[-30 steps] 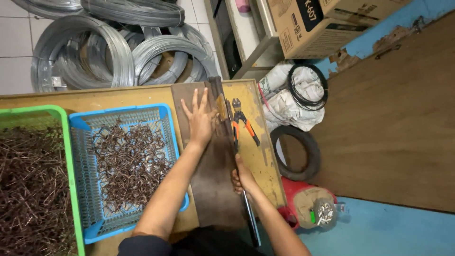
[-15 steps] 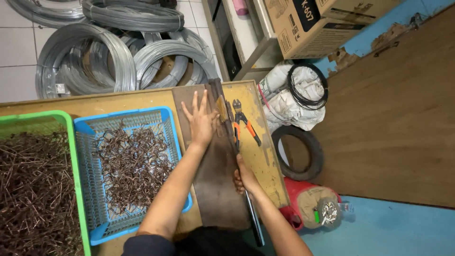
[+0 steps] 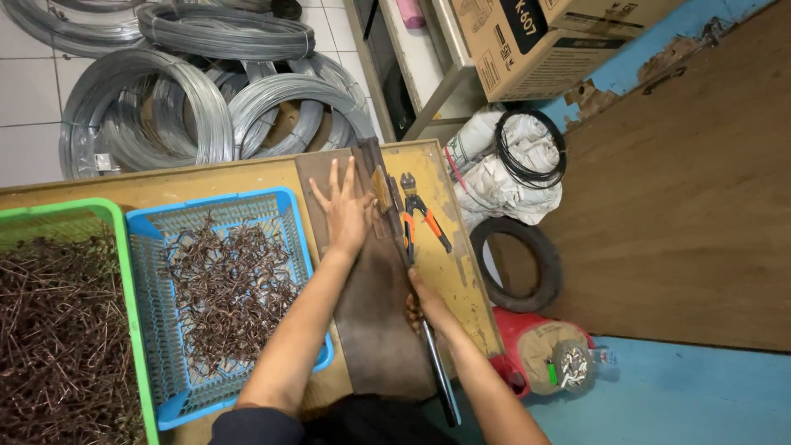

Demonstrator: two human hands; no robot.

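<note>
My left hand (image 3: 346,210) lies flat, fingers spread, on a dark metal plate (image 3: 375,321) fixed to the wooden workbench (image 3: 206,180). My right hand (image 3: 422,303) grips the long dark lever handle (image 3: 437,371) of a bench-mounted bending tool (image 3: 381,185) that runs along the plate's right edge. Orange-handled pliers (image 3: 420,216) lie on the bench just right of the tool.
A blue basket (image 3: 288,206) of bent rusty wire pieces sits left of the plate, a green basket (image 3: 115,216) with more wire further left. Coils of grey wire (image 3: 165,107) lie on the tiled floor beyond. A tyre (image 3: 527,288), sacks and cardboard boxes (image 3: 527,49) stand to the right.
The view has shifted slightly. Both hands stay in about the same places, left flat on the plate, right on the lever handle.
</note>
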